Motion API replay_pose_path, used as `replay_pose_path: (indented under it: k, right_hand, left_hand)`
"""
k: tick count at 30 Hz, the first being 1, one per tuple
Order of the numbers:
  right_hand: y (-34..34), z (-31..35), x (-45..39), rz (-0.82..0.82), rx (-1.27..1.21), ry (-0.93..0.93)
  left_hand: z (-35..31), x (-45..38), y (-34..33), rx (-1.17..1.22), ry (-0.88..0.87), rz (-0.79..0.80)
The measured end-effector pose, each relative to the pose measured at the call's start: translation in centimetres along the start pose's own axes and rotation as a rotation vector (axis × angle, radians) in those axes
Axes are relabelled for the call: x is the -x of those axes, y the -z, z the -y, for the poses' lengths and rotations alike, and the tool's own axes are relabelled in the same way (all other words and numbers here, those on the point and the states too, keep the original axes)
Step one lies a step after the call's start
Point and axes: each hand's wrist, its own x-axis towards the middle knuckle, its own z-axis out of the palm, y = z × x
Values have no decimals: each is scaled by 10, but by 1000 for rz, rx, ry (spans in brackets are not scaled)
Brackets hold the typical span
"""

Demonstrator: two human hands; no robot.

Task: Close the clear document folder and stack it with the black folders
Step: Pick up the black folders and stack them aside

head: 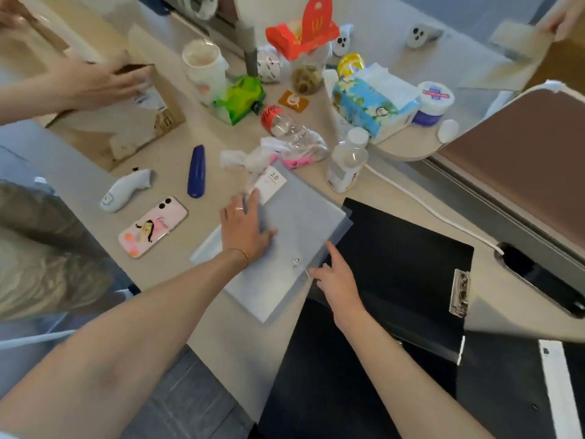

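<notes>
The clear document folder (300, 226) lies flat on the beige table, its cover down, with a white label marked 20 at its far corner. My left hand (245, 229) rests palm-down on its left half, fingers spread. My right hand (335, 277) touches the folder's near right edge by the snap button, index finger extended. The black folders (405, 258) lie just to the right, the top one bearing a metal clip (459, 294); the clear folder's right corner overlaps their edge.
A phone in a pink case (153, 226), a blue case (197, 171) and a white controller (126, 190) lie left of the folder. Bottles (348, 160), tissues (373, 99) and snack packs crowd the far side. Another person's hand (95, 83) holds a cardboard box (126, 122).
</notes>
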Motion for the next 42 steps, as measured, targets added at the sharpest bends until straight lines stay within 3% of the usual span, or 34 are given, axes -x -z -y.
replay_pose_path:
  k: [6, 11, 15, 22, 25, 27, 30, 35, 39, 42]
  right_hand:
    - [79, -15, 30, -195, 139, 40]
    - [163, -45, 68, -422, 200, 14]
    - [210, -69, 97, -534, 280, 10]
    - [244, -117, 139, -587, 289, -41]
    - [255, -130, 145, -537, 315, -196]
    - [264, -132, 155, -467, 239, -303]
    - [284, -127, 183, -373, 86, -313]
    - [332, -133, 223, -379, -455, -86]
    - [345, -142, 257, -121, -1012, 167]
    - [338, -150, 272, -148, -1066, 144]
  left_hand:
    - [-50, 61, 14, 380, -65, -62]
    - [-91, 128, 2, 476, -19, 126]
    - [-107, 167, -20, 460, 123, 258]
    - [-123, 189, -25, 419, 208, 238]
    - [-131, 190, -22, 453, 253, 229]
    - [-138, 196, -18, 472, 288, 226]
    - [-141, 205, -19, 574, 349, 257]
    - [-158, 236, -34, 718, 421, 328]
    - [-188, 274, -53, 827, 419, 391]
    - [-215, 302, -69, 896, 448, 448]
